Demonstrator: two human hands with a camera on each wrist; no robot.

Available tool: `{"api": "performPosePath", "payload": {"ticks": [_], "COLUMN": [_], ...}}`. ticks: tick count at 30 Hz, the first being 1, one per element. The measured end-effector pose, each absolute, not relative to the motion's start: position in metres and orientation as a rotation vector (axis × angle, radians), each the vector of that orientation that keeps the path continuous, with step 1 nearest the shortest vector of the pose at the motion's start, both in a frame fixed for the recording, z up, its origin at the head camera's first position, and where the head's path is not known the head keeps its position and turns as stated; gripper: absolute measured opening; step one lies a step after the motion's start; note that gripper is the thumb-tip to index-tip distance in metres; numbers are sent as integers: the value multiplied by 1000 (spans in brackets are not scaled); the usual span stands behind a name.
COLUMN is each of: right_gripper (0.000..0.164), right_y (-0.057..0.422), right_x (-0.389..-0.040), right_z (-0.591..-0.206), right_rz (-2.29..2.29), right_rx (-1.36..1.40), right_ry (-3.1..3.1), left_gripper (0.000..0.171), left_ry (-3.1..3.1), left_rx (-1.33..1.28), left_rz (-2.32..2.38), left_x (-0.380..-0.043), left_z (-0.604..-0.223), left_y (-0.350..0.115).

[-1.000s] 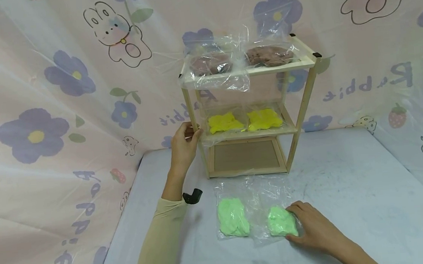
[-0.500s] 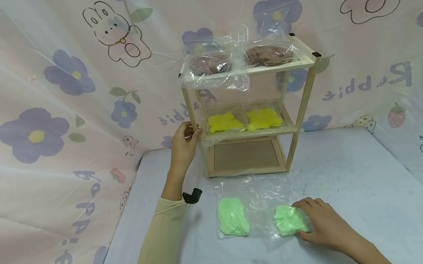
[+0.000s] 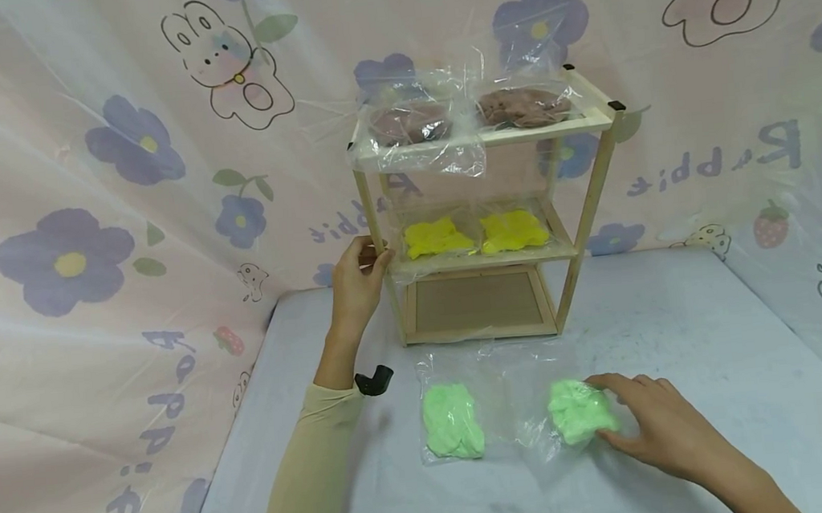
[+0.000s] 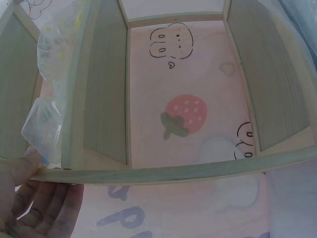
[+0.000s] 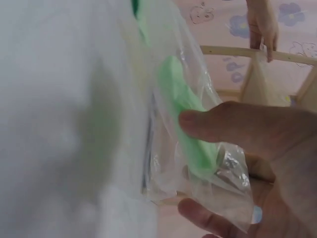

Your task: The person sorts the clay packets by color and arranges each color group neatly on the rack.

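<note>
My left hand (image 3: 356,289) grips the left front post of a small wooden shelf rack (image 3: 594,186), at the height of its middle shelf. Its thumb and fingers pinch that post in the left wrist view, close to a clear bag (image 4: 44,124). My right hand (image 3: 652,419) holds a clear bag with a lump of light green clay-like stuff (image 3: 578,411) between thumb and fingers. Seen from the right wrist, this bag of green stuff (image 5: 190,134) is raised off the white table. A second bagged green lump (image 3: 453,422) lies on the table to its left.
Two bagged brown lumps, one on the left (image 3: 411,123) and one on the right (image 3: 524,108), lie on the top shelf. Bagged yellow pieces (image 3: 514,231) rest on the middle shelf. A patterned curtain (image 3: 128,254) hangs behind and beside the white table (image 3: 678,332).
My right hand has moved rightward with the bagged green lump, away from the other green bag, and lifted it a little. The left hand stays on the post.
</note>
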State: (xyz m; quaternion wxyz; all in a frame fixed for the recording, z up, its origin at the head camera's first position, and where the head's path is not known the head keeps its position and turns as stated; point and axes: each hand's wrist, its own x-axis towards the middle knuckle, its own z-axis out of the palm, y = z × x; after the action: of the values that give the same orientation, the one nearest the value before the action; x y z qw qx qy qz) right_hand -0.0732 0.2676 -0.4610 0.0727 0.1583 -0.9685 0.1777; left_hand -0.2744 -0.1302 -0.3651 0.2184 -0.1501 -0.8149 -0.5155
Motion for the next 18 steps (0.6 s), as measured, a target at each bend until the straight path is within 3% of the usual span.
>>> {"api": "performPosePath", "payload": {"ticks": [9,18], "right_gripper": [66,82], "right_y": [281,282], "right_x": [-70,-73], "right_z": [-446,-441], "right_rz": [652,744], "right_rx": [543,721], "right_ry": [-2804,-2559], "left_gripper": [29,28], "left_ry": [-2248,-2247], "left_rx": [-416,-416], "left_rz": [-1426,-1428], "left_x": [-275,-274], "left_z": [-365,-364], "left_y": [-129,-129]}}
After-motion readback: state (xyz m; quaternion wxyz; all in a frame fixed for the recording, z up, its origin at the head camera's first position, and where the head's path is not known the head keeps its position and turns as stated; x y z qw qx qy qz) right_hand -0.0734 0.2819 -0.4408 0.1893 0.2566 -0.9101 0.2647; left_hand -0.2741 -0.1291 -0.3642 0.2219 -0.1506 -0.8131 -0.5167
